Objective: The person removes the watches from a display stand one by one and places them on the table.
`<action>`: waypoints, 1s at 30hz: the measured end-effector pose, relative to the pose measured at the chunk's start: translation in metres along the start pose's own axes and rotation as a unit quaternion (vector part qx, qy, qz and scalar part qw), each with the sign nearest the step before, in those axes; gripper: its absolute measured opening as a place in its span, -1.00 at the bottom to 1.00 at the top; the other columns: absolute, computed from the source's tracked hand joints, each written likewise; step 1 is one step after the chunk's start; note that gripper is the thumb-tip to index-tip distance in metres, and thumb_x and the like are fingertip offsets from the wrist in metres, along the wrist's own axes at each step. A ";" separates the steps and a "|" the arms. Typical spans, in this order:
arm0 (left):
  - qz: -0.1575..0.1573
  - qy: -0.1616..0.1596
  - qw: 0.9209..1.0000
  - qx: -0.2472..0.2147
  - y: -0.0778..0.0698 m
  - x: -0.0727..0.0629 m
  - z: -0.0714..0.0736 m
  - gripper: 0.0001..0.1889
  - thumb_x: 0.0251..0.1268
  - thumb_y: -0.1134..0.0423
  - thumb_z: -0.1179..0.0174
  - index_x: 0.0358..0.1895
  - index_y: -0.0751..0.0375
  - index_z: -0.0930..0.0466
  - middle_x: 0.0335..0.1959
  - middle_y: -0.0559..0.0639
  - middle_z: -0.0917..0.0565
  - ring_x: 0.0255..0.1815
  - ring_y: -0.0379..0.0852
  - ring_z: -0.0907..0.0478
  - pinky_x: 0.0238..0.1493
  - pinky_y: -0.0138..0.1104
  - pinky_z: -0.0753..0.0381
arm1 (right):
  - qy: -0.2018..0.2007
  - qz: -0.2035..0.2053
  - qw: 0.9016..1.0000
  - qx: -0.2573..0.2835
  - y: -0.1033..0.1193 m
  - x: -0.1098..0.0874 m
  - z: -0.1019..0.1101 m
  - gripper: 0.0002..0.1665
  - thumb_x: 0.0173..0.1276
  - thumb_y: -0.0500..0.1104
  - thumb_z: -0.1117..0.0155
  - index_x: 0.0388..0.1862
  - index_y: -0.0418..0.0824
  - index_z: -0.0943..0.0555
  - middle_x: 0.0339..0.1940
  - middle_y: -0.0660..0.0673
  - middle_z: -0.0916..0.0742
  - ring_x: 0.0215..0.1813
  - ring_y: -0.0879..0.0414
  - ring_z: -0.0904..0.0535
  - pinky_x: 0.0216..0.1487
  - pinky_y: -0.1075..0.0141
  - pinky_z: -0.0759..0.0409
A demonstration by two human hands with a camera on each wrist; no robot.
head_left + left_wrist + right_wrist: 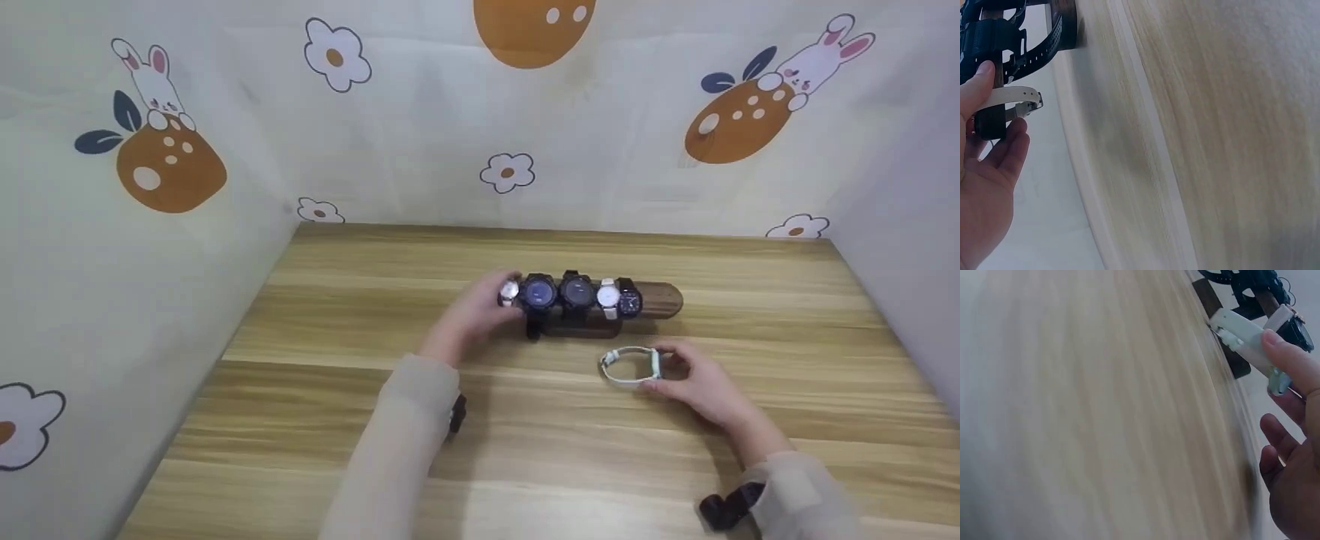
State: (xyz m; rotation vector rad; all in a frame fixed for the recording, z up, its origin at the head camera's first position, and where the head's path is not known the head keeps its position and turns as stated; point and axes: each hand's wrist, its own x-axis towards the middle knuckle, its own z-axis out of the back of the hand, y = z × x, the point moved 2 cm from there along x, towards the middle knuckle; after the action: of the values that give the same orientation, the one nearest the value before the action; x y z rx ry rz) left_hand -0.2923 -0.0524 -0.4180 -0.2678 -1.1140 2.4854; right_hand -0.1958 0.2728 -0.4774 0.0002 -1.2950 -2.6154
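Observation:
A wooden watch stand (664, 301) carries several wristwatches in a row. At its left end my left hand (484, 304) grips a small white-strapped watch (509, 292); in the left wrist view its strap (1013, 95) loops round the bar's end, with thumb and fingers about it. Two bulky black watches (539, 292) come beside it, then a white watch (608, 298) and a square black watch (630, 301). In front of the stand, my right hand (697, 382) pinches a pale mint watch (630, 367) by its case, its band forming a closed loop.
The wood-grain table (360, 300) runs back to a patterned cloth wall (420, 135), with side walls left and right. A black wrist camera (731, 508) sits on the right sleeve. The stand's base (585, 328) lies under the bar.

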 end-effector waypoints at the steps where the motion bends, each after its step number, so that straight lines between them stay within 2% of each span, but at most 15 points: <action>1: 0.001 0.001 1.000 0.004 0.000 0.000 0.000 -0.30 0.13 0.32 -0.27 0.37 0.22 -0.22 0.32 0.08 -0.35 0.33 0.00 -0.25 0.36 -0.17 -0.15 | 0.005 0.003 1.000 0.002 -0.001 -0.001 -0.004 -0.30 0.00 -0.10 -0.51 0.12 -0.30 -0.50 -0.01 -0.19 -0.62 0.04 -0.08 -0.48 0.14 0.01 -0.36; 4: 0.001 0.005 1.000 0.015 -0.002 0.001 0.000 -0.31 0.13 0.32 -0.26 0.36 0.23 -0.23 0.32 0.10 -0.35 0.32 0.01 -0.25 0.36 -0.18 -0.15 | 0.011 0.016 1.000 -0.006 -0.004 -0.004 -0.012 -0.32 -0.01 -0.07 -0.51 0.10 -0.27 -0.53 0.03 -0.14 -0.63 0.11 -0.05 -0.44 0.20 0.05 -0.29; 11: -0.023 0.008 0.999 0.036 -0.008 0.005 0.001 -0.34 0.14 0.32 -0.26 0.34 0.28 -0.25 0.30 0.14 -0.36 0.31 0.02 -0.26 0.36 -0.18 -0.16 | -0.016 0.055 0.997 -0.049 -0.005 -0.006 -0.014 -0.32 -0.06 -0.06 -0.54 0.08 -0.23 -0.56 -0.01 -0.12 -0.64 0.03 -0.01 -0.37 0.11 0.08 -0.23; 17: -0.009 0.001 1.000 0.024 -0.002 0.001 0.001 -0.35 0.11 0.34 -0.28 0.31 0.25 -0.29 0.27 0.12 -0.40 0.29 0.01 -0.29 0.34 -0.18 -0.20 | 0.008 0.045 0.998 -0.051 -0.004 -0.005 -0.016 -0.21 -0.06 0.03 -0.53 0.16 -0.23 -0.51 0.07 -0.14 -0.61 0.10 -0.02 -0.37 0.18 0.02 -0.23; 21: -0.017 -0.003 0.999 0.036 -0.002 0.000 0.001 -0.36 0.11 0.32 -0.28 0.31 0.23 -0.30 0.27 0.11 -0.40 0.28 0.00 -0.30 0.33 -0.19 -0.21 | -0.003 0.024 0.999 -0.030 -0.003 -0.006 -0.014 -0.14 -0.04 0.01 -0.52 0.22 -0.29 -0.43 0.11 -0.21 -0.58 0.15 -0.09 -0.40 0.22 -0.03 -0.26; 25: -0.026 -0.008 0.998 0.049 -0.001 0.001 0.000 -0.35 0.12 0.29 -0.28 0.32 0.23 -0.29 0.28 0.11 -0.40 0.30 0.00 -0.29 0.34 -0.20 -0.19 | -0.034 -0.005 0.999 0.014 -0.005 -0.007 -0.012 -0.21 0.05 -0.10 -0.48 0.24 -0.32 -0.40 0.08 -0.23 -0.60 0.07 -0.07 -0.47 0.12 0.21 -0.41; 28: -0.022 -0.011 0.999 0.026 0.001 0.000 -0.001 -0.34 0.12 0.29 -0.28 0.33 0.22 -0.29 0.28 0.10 -0.39 0.30 0.00 -0.28 0.35 -0.19 -0.18 | -0.056 -0.016 0.998 0.037 -0.006 -0.008 -0.012 -0.29 0.10 -0.17 -0.44 0.22 -0.31 -0.41 0.04 -0.22 -0.63 -0.03 0.04 -0.51 -0.04 0.41 -0.46; 30: -0.017 -0.012 1.000 0.004 0.004 -0.001 -0.002 -0.33 0.12 0.30 -0.28 0.34 0.20 -0.27 0.30 0.09 -0.38 0.31 0.00 -0.27 0.35 -0.18 -0.17 | -0.064 -0.018 0.997 0.046 -0.007 -0.008 -0.013 -0.32 0.11 -0.19 -0.43 0.20 -0.31 -0.43 0.02 -0.22 -0.64 -0.08 0.11 -0.53 -0.10 0.47 -0.48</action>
State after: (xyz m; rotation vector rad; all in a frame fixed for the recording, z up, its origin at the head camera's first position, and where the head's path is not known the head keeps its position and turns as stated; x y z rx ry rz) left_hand -0.2918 -0.0540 -0.4219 -0.2160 -1.1092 2.4677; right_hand -0.1876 0.2685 -0.4915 -0.1330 -1.4698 -2.6208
